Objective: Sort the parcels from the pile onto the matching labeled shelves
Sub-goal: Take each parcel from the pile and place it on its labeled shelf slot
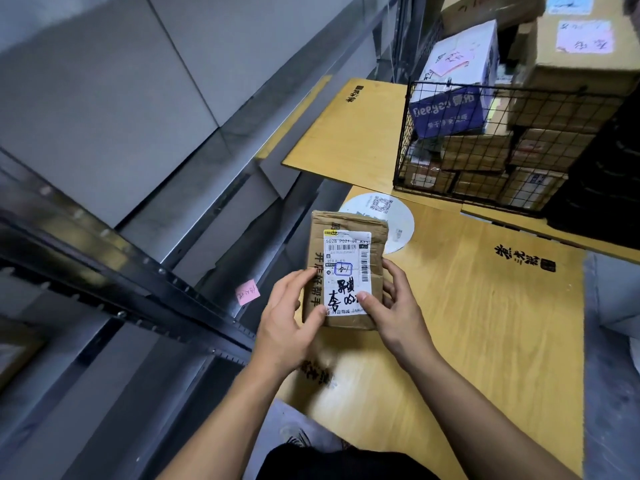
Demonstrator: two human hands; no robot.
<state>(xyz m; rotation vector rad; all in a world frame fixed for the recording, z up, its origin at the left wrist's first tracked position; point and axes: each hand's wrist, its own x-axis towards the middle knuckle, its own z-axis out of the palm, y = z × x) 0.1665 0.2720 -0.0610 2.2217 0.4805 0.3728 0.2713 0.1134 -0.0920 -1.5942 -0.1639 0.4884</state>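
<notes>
Grip: left hand [289, 322] and right hand [394, 306] clasp one parcel [346, 268] between them at centre frame, thumbs on its face, fingers round its side edges.
Parcel: a small brown carton, held label [348, 271] up, above the cardboard sheets [485, 306] on the floor; handwriting and a blue-boxed mark show on the label.
Step in hand: by the look of it, reading the label before choosing a shelf.
Shelves: the metal racking [138, 271] fills the left of the frame; a pink note [248, 291] is stuck on it just left of the left hand. No parcel shows on the shelf parts in view.
Pile: the wire basket [485, 147] at upper right is full of boxes, with more stacked above and behind.
Progress: judged early; this parcel is not yet placed and the pile is large.
</notes>
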